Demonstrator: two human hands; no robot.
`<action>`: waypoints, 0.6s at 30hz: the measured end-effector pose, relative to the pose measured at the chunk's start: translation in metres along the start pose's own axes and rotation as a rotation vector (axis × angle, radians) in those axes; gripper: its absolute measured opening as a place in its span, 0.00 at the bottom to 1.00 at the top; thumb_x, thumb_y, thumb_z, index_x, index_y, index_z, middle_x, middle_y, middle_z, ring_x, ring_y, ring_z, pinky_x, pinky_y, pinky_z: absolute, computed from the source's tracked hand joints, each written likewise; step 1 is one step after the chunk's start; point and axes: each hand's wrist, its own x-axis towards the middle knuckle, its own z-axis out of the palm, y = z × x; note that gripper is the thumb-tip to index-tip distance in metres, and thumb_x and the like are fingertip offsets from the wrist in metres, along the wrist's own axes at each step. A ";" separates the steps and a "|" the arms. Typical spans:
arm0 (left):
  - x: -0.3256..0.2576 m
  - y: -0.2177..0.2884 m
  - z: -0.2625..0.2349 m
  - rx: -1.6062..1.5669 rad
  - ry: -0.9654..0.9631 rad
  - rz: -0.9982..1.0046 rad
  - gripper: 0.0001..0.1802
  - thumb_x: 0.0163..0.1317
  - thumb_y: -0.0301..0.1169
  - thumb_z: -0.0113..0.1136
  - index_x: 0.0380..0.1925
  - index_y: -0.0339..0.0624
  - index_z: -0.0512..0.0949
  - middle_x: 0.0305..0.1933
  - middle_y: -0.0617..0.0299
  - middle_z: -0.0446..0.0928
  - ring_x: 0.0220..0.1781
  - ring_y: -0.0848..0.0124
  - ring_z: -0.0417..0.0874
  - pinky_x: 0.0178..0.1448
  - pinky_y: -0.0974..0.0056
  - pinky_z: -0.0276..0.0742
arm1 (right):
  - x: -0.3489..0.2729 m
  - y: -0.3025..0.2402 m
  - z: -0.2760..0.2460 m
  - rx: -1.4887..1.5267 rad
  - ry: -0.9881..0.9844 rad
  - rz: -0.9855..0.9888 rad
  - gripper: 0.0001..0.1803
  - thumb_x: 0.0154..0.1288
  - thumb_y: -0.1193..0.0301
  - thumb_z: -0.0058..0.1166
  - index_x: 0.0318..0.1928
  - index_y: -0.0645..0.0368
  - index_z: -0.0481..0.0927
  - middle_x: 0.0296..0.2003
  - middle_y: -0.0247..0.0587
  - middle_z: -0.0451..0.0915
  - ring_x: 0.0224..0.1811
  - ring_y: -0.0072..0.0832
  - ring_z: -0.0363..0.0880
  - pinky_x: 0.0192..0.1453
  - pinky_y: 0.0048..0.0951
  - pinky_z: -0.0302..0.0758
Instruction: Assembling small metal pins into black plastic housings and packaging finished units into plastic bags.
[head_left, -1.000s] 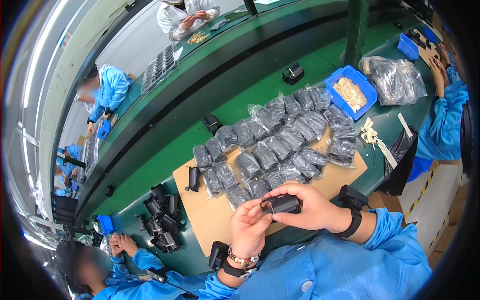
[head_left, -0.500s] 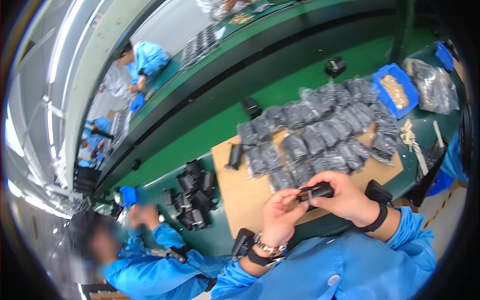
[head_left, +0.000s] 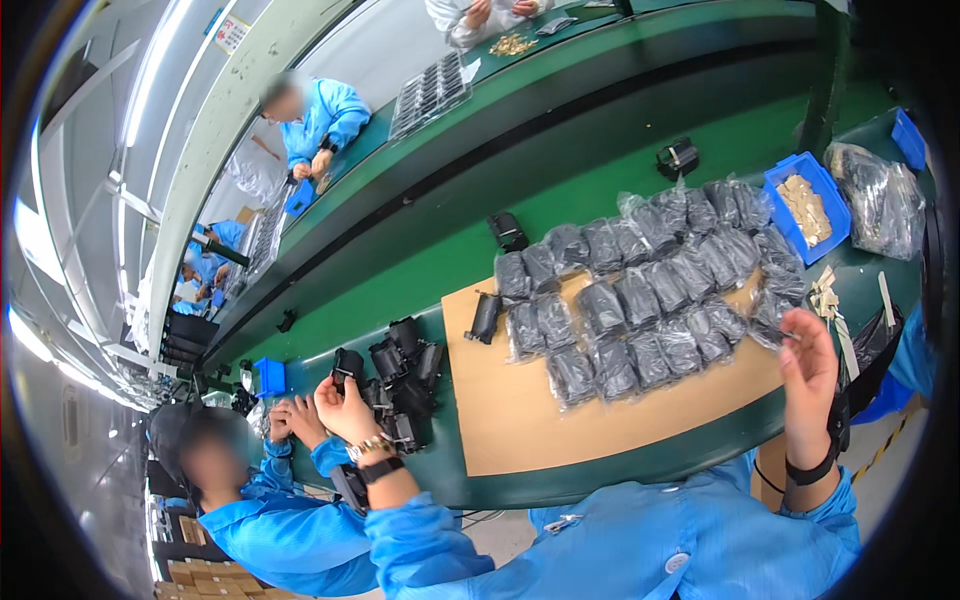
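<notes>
Left hand (head_left: 345,405) raised at the bench's left end, fingers curled round a small black part (head_left: 347,364), just beside a heap of loose black parts (head_left: 402,382). Right hand (head_left: 808,372) lifted at the right end, fingertips pinching the edge of a clear bagged part (head_left: 772,318). Rows of bagged parts (head_left: 640,285) cover a brown board (head_left: 560,420) between the hands. Blue bin (head_left: 800,190) beyond.
</notes>
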 end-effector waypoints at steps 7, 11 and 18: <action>0.021 -0.005 0.021 0.518 -0.186 0.076 0.16 0.51 0.22 0.56 0.43 0.32 0.76 0.43 0.54 0.79 0.41 0.68 0.78 0.48 0.64 0.74 | 0.007 0.011 -0.059 -0.037 0.273 -0.080 0.15 0.61 0.79 0.48 0.49 0.65 0.72 0.49 0.39 0.73 0.51 0.24 0.70 0.59 0.26 0.64; -0.026 0.081 0.035 0.197 -0.230 0.133 0.15 0.61 0.21 0.48 0.47 0.30 0.73 0.51 0.52 0.75 0.53 0.66 0.74 0.59 0.65 0.65 | 0.025 0.023 -0.088 -0.370 0.267 -0.139 0.10 0.56 0.79 0.51 0.41 0.64 0.76 0.40 0.42 0.76 0.44 0.28 0.74 0.50 0.27 0.69; -0.168 0.160 0.100 -0.273 -0.895 -0.146 0.08 0.57 0.18 0.49 0.38 0.31 0.74 0.43 0.50 0.78 0.47 0.64 0.78 0.54 0.61 0.71 | 0.047 0.022 -0.102 -1.020 0.095 -0.140 0.12 0.51 0.73 0.59 0.38 0.63 0.79 0.38 0.48 0.76 0.43 0.44 0.74 0.48 0.37 0.71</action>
